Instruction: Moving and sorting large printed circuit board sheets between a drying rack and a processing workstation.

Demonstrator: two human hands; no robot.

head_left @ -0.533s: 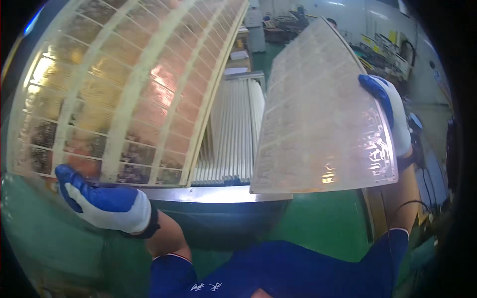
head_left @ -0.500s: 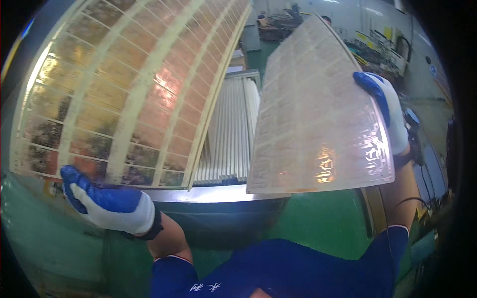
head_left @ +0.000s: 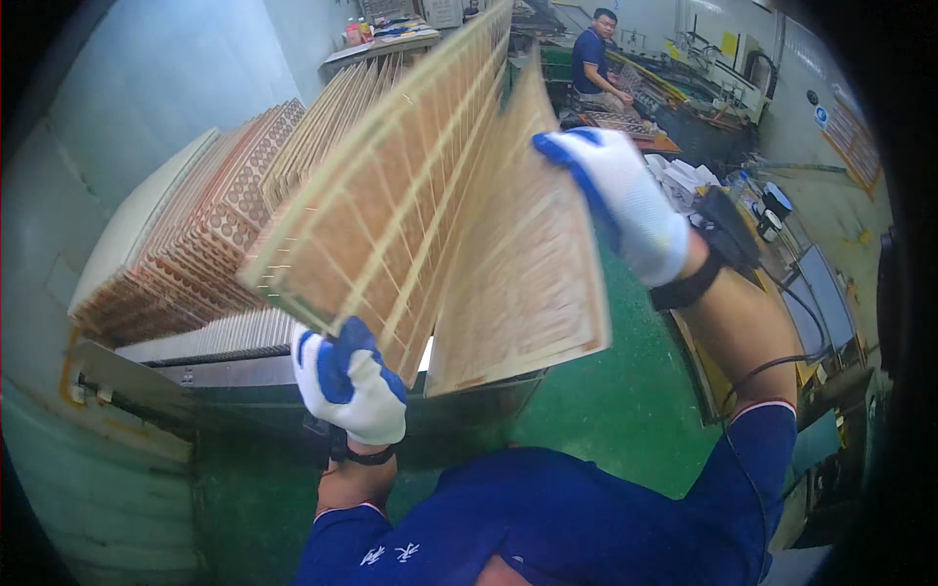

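I hold two large, thin circuit board panels upright in front of me, close together like a narrow V. My left hand point(head_left: 352, 383), in a white glove with blue coating, is closed on the near lower corner of the left copper-coloured panel point(head_left: 376, 195), which is marked with a pale grid. My right hand point(head_left: 618, 203), gloved the same way, grips the far right edge of the paler right panel point(head_left: 528, 278), its fingers folded over that edge. Motion blurs the right panel's traces. Where the two panels meet at the far side, I cannot tell whether they touch.
Several brown panels point(head_left: 210, 220) stand in a slotted rack point(head_left: 210, 337) to the left. Bottles stand on a far table point(head_left: 391, 41). A person point(head_left: 591, 59) in dark blue sits at the back right. A cluttered bench point(head_left: 772, 220) lines the right, beside green floor point(head_left: 606, 332).
The two panels have swung closer together, and the left one now shows more edge-on. My left hand has shifted right and up, my right hand left. The view now takes in the stacked panels.
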